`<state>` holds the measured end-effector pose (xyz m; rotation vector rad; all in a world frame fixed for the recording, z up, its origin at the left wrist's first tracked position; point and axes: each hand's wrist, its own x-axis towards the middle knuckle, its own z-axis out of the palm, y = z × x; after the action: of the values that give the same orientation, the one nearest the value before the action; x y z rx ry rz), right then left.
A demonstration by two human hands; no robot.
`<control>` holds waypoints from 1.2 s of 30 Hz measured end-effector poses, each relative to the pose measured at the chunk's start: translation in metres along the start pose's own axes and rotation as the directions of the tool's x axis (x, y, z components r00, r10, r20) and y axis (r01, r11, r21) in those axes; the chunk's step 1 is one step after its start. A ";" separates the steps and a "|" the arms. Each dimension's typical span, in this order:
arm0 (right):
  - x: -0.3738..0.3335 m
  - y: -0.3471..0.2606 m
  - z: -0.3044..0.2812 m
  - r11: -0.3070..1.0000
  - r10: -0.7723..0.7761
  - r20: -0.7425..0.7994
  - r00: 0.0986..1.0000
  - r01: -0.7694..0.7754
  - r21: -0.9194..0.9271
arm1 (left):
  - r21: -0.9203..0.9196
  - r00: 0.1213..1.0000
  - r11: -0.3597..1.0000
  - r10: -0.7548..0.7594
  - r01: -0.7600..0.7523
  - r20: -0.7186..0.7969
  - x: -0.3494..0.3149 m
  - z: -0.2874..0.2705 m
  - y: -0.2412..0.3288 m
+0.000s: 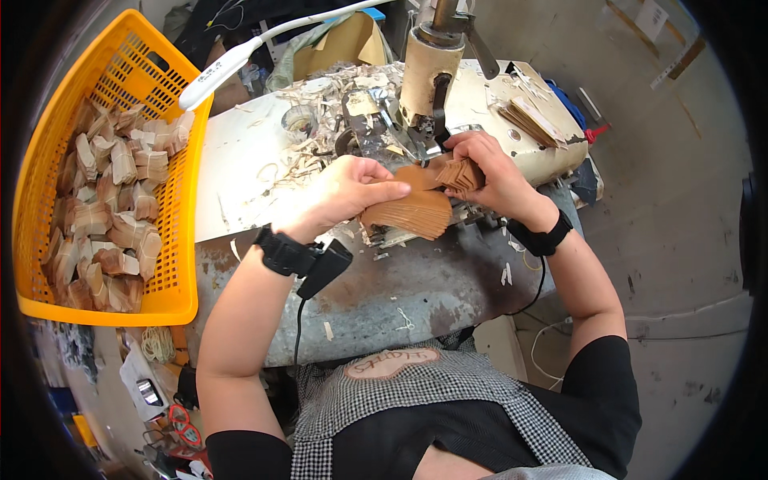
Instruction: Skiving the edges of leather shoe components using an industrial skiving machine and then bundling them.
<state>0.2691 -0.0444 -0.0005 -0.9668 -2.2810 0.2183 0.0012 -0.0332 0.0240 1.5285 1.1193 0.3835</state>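
My left hand (348, 192) is closed on a fanned stack of brown leather pieces (410, 216), its thumb pressed across the top. A smaller bunch of brown leather pieces (458, 176) sits in the closed fingers of my right hand (498, 172). Between my hands, a single brown piece (418, 178) lies just in front of the working end of a cream-coloured bench machine (428, 84), which looks like a leather skiving machine. My fingers partly hide the machine's foot and that piece's far edge.
A yellow plastic crate (108, 316) with many bundled pale-brown pieces (112, 216) stands at the left. Pale trimmings (296, 164) litter the machine table around a clear cup (299, 122). A white lamp (228, 72) reaches over the back left. Flat strips (532, 120) lie at the right.
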 end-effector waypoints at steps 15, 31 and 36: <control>-0.003 0.000 -0.002 0.996 0.088 0.068 0.994 -0.086 -0.031 | -0.250 0.992 0.965 0.105 -0.084 0.074 0.000 -0.008 -0.017; -0.010 -0.009 -0.004 0.968 0.211 -0.082 0.974 -0.197 0.155 | -0.223 1.000 0.975 0.010 -0.003 0.027 0.006 -0.020 -0.025; -0.003 0.000 0.000 0.997 0.070 0.026 0.997 -0.070 0.012 | 0.116 0.998 0.992 -0.032 0.038 -0.054 0.003 0.001 0.002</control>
<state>0.2711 -0.0466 -0.0024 -1.0438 -2.2682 0.2771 0.0040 -0.0314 0.0245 1.6072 1.2256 0.3400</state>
